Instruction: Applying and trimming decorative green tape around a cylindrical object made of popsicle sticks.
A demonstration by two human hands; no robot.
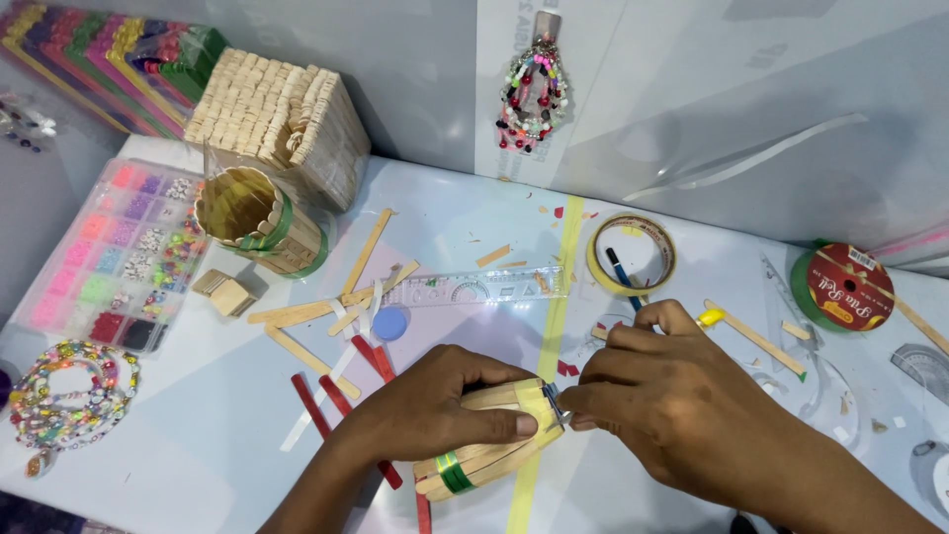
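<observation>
My left hand (435,405) wraps over a small bundle of wooden craft sticks (491,450) bound with a green band, pressing it against the white table (217,425). My right hand (657,391) pinches a small metallic piece, perhaps a blade tip (555,404), at the bundle's right end. A yellow strip of tape (554,326) runs down the table under the bundle.
Loose wooden and red sticks (336,381) lie left of my hands, with a clear ruler (474,289) and a blue cap (390,322). A stick cup (259,220), a stick box (277,124), a bead tray (114,252), a tape roll (631,255), a ribbon spool (845,287).
</observation>
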